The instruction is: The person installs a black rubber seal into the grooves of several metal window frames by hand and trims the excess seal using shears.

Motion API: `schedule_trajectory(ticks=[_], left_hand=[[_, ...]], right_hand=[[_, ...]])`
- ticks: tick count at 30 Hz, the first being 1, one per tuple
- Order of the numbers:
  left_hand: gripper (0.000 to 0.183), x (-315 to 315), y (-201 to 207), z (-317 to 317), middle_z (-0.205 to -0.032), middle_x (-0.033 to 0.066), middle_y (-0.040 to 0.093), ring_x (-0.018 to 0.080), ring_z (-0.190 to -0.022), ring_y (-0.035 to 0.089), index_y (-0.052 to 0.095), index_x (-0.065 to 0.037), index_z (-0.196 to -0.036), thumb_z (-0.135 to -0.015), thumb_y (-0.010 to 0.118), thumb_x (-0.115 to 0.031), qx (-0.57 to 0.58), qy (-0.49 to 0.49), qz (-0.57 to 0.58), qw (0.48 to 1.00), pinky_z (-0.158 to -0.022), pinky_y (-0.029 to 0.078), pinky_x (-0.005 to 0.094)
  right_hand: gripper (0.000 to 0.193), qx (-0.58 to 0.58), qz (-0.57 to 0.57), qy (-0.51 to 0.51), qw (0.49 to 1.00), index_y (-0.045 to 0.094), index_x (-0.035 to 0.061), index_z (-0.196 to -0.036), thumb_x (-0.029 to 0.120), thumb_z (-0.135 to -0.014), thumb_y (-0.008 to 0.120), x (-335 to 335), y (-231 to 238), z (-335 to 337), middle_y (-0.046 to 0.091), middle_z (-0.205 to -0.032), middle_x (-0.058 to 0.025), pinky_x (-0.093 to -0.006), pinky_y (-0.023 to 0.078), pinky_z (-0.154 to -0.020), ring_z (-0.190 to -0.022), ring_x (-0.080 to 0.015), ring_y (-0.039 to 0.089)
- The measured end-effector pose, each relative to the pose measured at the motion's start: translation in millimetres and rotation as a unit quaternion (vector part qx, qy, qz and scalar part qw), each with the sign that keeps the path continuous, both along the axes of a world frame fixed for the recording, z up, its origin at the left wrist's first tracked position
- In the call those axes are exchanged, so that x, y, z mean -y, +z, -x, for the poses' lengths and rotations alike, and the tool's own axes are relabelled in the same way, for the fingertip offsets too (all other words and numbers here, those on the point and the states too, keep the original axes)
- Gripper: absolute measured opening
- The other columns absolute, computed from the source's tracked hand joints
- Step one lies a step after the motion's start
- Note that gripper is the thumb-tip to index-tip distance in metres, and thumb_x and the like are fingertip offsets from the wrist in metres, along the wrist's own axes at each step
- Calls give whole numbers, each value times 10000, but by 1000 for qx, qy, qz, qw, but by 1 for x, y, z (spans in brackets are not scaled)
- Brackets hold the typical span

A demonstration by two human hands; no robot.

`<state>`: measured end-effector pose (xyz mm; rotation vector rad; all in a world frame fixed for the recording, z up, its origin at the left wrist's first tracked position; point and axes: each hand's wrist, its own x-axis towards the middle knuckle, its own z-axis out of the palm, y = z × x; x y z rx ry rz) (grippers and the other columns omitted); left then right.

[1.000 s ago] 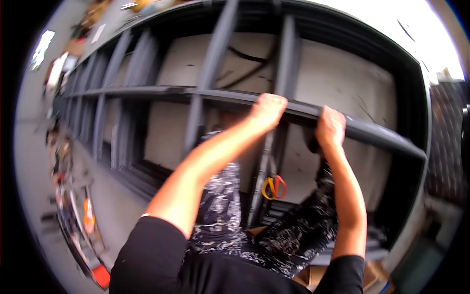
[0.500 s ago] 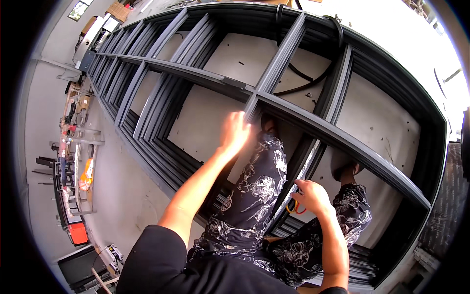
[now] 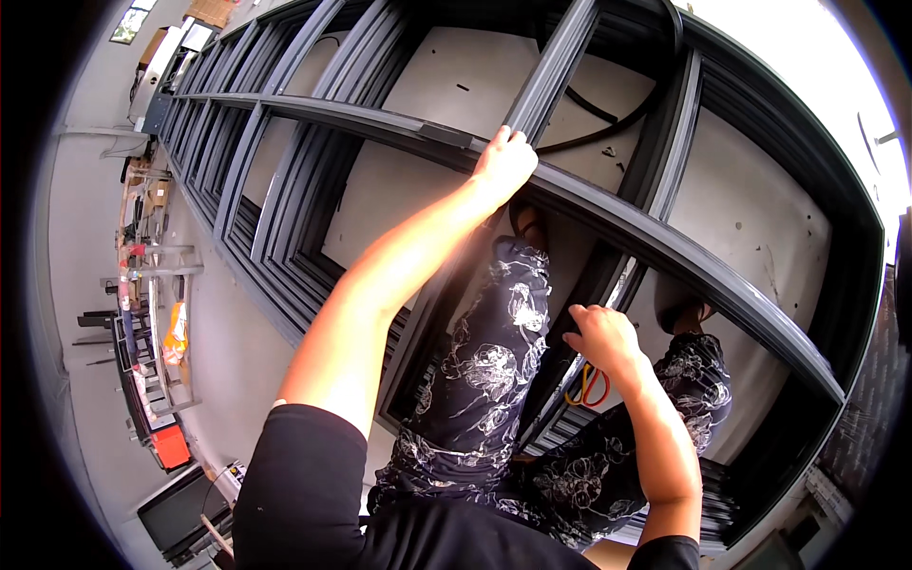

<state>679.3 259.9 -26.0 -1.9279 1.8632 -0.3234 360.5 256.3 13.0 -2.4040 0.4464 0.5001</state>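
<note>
Stacked dark-grey metal frames (image 3: 684, 249) with crossbars spread out around my legs. My left hand (image 3: 505, 166) is at the junction of the long middle bar and a crossbar, its fingers curled over the bar and their tips hidden. Above my lap, my right hand (image 3: 608, 337) hovers with fingers bent and a gap between thumb and forefinger; nothing shows in it. Just below it are the red and yellow handle loops of scissors (image 3: 587, 385); I cannot tell whether they touch the hand. A short dark piece (image 3: 445, 136) sits on the middle bar, left of my left hand.
A black hose or cable (image 3: 622, 128) loops across the far frame openings. My feet stand on the pale floor inside the frames. Along the left wall is a cluttered rack (image 3: 142, 285) with an orange bag (image 3: 176, 332) and a red box (image 3: 171, 446).
My left hand has moved up and right onto the bar junction. My right hand has risen slightly, away from the scissors' loops. The whole view has shifted a little.
</note>
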Motion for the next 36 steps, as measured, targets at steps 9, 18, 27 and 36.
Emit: schedule_trajectory(ticks=[9, 18, 27, 36], left_hand=[[175, -11, -7, -7, -861, 32, 629, 195, -933, 586, 676, -65, -955, -805, 620, -137, -52, -52, 52, 996, -941, 434, 341], [773, -37, -7, 31, -1364, 94, 552, 248, -1338, 453, 529, -71, -1354, -722, 821, -405, -220, 66, 151, 961, -1152, 304, 437], [414, 0, -33, 62, -937, 52, 625, 241, -997, 612, 592, -99, -957, -679, 821, -303, -251, -11, 246, 936, -1012, 440, 399], [441, -13, -19, 51, -1107, 65, 641, 247, -1126, 601, 608, -70, -1136, -771, 780, -246, -240, -15, 222, 945, -1047, 441, 405]], right_hand=[[349, 34, -27, -5, 999, 623, 26, -953, 328, -830, 746, 14, 9, -11, 679, -822, -149, -434, 540, -772, -857, -343, 682], [365, 3, -19, -1, 1000, 643, 29, -1011, 338, -841, 736, 14, 2, -8, 689, -827, -154, -436, 547, -763, -856, -341, 686], [361, -48, -31, 7, 998, 649, 34, -1010, 346, -848, 730, 10, -5, 1, 696, -821, -143, -428, 551, -759, -849, -331, 693], [352, -14, -66, -16, 998, 628, 22, -1001, 323, -848, 726, 15, 10, 1, 693, -865, -176, -445, 534, -806, -895, -358, 672]])
